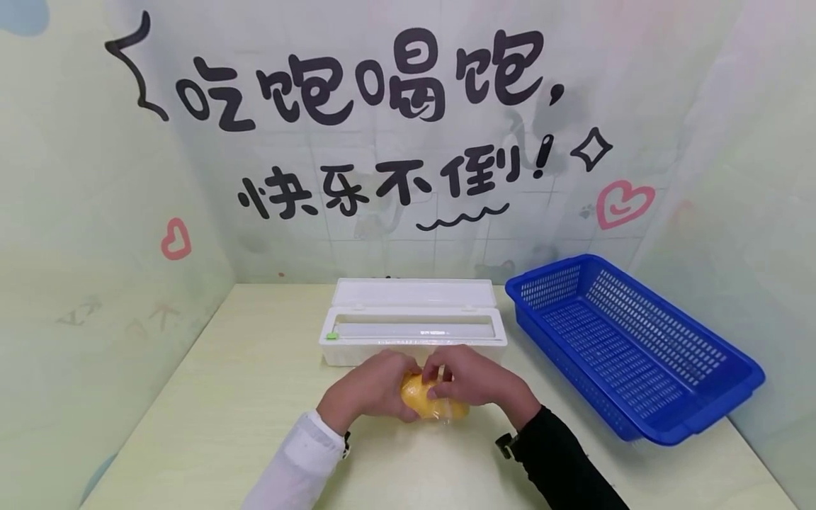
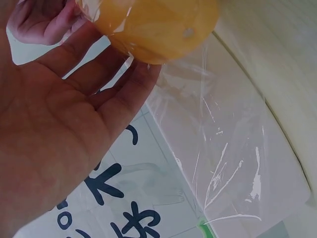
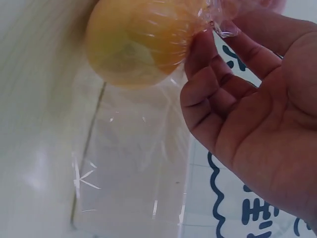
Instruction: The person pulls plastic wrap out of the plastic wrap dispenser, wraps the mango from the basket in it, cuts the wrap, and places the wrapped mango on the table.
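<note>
At a pale table [image 1: 274,404], before a white box [image 1: 344,352], I see the left hand [image 1: 381,386] holding a yellow fruit [image 1: 417,398] in half-curled fingers, the right hand [image 1: 470,375] pinching clear film [image 3: 214,17] gathered against it.

Left hand [image 1: 376,388] bare, left sleeve [image 1: 296,460] white, lightly creased, ending at wrist, left strap [image 1: 347,445] dark, partly visible, right hand [image 1: 474,379] bare, right sleeve [image 1: 564,464] plain black, right strap [image 1: 505,445] dark, projecting left of sleeve end, finer detail too small to tell.
</note>
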`<state>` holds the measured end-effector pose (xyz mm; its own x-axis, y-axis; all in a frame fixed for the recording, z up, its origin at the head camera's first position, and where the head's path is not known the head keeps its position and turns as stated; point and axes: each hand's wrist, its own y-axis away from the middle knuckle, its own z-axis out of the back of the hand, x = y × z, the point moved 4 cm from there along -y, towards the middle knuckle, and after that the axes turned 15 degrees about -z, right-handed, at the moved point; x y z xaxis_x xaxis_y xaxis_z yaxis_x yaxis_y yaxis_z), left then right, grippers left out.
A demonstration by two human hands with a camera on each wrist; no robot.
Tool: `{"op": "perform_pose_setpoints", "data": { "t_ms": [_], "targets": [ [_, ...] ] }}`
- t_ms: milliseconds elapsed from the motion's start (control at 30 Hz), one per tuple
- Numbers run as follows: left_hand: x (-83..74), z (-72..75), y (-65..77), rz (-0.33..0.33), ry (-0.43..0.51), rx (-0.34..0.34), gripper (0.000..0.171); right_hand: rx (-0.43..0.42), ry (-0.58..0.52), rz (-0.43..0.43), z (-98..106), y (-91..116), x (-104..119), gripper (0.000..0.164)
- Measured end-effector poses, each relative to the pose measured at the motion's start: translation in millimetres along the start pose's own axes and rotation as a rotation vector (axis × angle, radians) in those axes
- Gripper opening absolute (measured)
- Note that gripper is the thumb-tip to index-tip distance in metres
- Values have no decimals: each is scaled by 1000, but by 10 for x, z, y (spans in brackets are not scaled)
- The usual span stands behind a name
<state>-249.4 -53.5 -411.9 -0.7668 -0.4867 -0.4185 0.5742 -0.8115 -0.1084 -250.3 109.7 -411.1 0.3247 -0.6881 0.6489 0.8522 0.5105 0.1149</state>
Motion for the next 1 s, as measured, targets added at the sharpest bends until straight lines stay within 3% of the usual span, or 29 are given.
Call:
{"op": "perform_pose_setpoints", "data": {
  "t_ms": [267, 600, 900, 1000],
  "targets": [
    [-45, -8, -15, -43, -9, -51, 38, -33, -130, -18, -37, -93, -113, 3],
    [-43, -41, -50, -65, -48, -119, 21, -60, -155, -39, -94, -187, -183, 7],
    [-33, -37, -60, -39, -46, -110, 22, -6, -317, -18, -105, -236, -333, 8],
    [-32, -22, -53, -28, -54, -113, 22, 16, -323, -35, -52, -198, -329, 8]
  ]
}}
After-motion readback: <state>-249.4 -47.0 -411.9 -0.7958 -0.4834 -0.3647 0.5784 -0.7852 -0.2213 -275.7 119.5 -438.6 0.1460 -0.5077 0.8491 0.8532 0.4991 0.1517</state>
